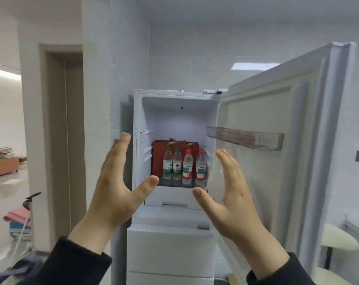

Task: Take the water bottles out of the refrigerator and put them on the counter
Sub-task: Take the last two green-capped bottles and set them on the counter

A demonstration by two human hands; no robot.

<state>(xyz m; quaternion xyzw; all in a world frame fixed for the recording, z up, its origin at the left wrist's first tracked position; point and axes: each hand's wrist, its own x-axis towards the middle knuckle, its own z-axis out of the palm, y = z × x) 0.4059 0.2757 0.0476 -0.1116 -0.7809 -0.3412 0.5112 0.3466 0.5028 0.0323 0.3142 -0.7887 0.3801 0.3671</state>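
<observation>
The white refrigerator (170,239) stands ahead with its upper door (277,124) swung open to the right. On its lower shelf stand several water bottles: two with green caps and labels (167,163) on the left, others with red caps (187,168) on the right. A red bag (157,159) sits behind them. My left hand (117,182) and my right hand (232,194) are raised in front of the compartment, palms facing each other, fingers apart, holding nothing. Neither hand touches a bottle.
A clear door shelf (246,138) juts from the open door at head height. Closed drawers lie below the compartment. A doorway (63,130) and a cart with folded cloths (20,219) are at left. White stools (337,239) stand at right.
</observation>
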